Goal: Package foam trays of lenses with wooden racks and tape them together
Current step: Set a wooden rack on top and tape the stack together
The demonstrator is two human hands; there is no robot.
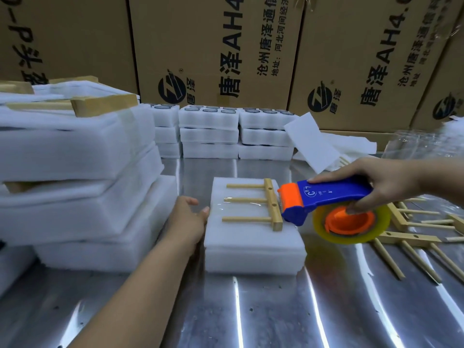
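Note:
A white foam tray stack [251, 244] lies on the steel table in the middle. On top of it rests a wooden rack [261, 204] with three pegs pointing left. A strip of clear tape crosses the middle peg. My left hand [188, 217] presses flat against the stack's left side. My right hand [376, 182] grips a blue and orange tape dispenser [326, 204] with a yellowish tape roll, its orange head at the rack's right edge.
Taped foam bundles with wooden racks [80, 156] pile up at the left. Foam trays holding lenses [208, 129] stand stacked at the back, before cardboard boxes [213, 51]. Loose wooden racks [421, 234] lie at the right, loose foam sheets [316, 144] behind them.

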